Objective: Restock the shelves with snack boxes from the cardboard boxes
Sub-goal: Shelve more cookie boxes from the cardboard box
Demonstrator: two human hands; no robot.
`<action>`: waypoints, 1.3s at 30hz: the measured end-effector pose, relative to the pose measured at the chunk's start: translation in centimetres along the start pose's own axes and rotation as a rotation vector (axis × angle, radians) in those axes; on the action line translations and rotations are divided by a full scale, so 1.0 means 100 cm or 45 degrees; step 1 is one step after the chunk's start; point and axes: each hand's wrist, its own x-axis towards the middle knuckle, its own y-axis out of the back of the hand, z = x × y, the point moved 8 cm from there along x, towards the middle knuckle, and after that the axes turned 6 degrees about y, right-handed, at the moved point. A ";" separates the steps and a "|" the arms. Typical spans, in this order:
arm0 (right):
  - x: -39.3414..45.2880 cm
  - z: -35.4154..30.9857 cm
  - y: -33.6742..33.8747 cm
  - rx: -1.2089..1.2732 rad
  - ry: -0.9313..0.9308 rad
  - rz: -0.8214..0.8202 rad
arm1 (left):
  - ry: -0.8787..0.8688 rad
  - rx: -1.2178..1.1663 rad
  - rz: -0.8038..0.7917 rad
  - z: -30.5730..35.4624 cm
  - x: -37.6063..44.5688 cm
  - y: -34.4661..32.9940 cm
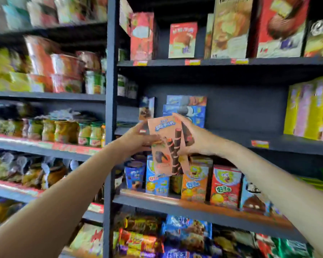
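Note:
A pink snack box printed with chocolate wafer rolls is held upright in front of the dark shelf unit. My left hand grips its left edge, and my right hand grips its right edge. The box is level with the middle shelf, just in front of a stack of blue boxes. That shelf has bare board to the right of the blue stack. No cardboard box is in view.
A dark upright post divides two shelf bays. Jars and cup noodles fill the left bay. Yellow boxes stand at the middle shelf's right end. Small cartoon snack boxes line the shelf below; tall red boxes stand above.

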 end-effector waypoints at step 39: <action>0.351 0.153 -0.025 -1.336 0.042 -0.101 | 0.411 2.156 -0.001 -0.042 0.341 0.143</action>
